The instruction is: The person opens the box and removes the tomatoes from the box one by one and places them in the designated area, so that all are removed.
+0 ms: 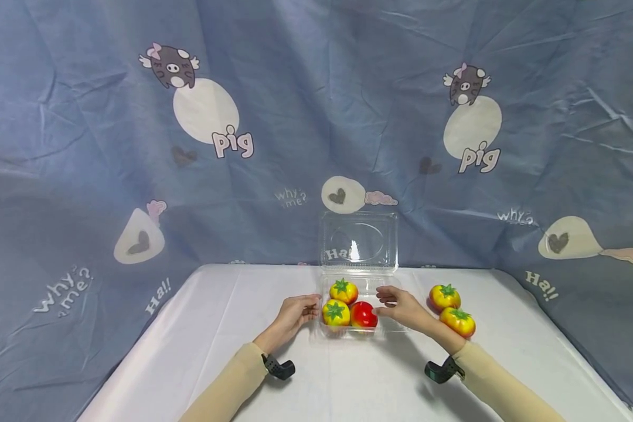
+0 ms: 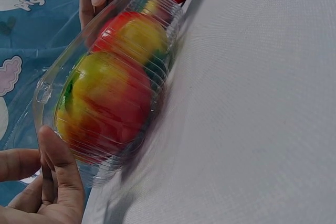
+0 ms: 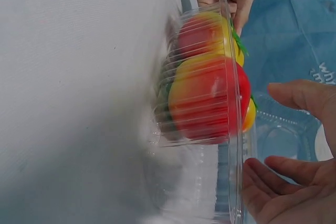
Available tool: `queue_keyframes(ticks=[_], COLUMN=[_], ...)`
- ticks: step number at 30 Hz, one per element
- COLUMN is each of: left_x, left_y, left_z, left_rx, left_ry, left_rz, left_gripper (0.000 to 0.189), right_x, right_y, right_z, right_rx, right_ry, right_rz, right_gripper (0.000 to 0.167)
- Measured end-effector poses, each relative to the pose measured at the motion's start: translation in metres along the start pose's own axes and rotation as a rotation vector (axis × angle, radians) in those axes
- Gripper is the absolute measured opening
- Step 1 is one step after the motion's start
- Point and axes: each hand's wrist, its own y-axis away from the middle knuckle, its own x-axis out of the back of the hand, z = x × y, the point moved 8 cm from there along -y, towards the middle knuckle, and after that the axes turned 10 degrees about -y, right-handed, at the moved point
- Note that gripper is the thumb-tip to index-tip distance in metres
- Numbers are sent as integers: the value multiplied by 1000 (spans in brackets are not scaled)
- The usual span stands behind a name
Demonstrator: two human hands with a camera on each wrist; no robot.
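A clear plastic clamshell container [image 1: 369, 286] lies on the white table with its lid [image 1: 360, 243] raised at the back. Three model persimmons sit in its left and middle part: a yellow one with green leaves behind [image 1: 343, 291], another in front [image 1: 336, 313], and one with its red side up [image 1: 364, 315]. At the left rim, my left hand [image 1: 293, 316] pinches the plastic between thumb [image 2: 59, 156] and fingers. Over the right part of the base hovers my right hand [image 1: 407, 309], thumb and fingers apart beside the red fruit, holding nothing.
Two more yellow-red persimmons [image 1: 445, 297] [image 1: 458, 322] lie on the table to the right, close to my right forearm. A blue printed curtain [image 1: 295, 146] hangs behind the table [image 1: 327, 387]. Dark cameras [image 1: 279, 368] are strapped to both wrists.
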Motion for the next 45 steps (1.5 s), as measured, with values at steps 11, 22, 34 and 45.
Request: queue_keyframes(ticks=[11,22,34,45], left_x=[5,5,5,6], left_y=[-19,-19,-18,-20], left_z=[-18,-21,-21,-22], left_rx=[-5,-17,-26,-23], left_ry=[5,-7,-3,6], left_rz=[18,43,18,48], left_gripper=[40,39,42,40], right_x=[-14,-30,-35,-30], right_y=[-7,-9,-8,-9], right_z=[2,3,6,12], right_rx=[-35,-92,-103,-125], right_ry=[77,132,175,143], right_rz=[-25,-15,4,12], right_gripper=[63,67,57,59])
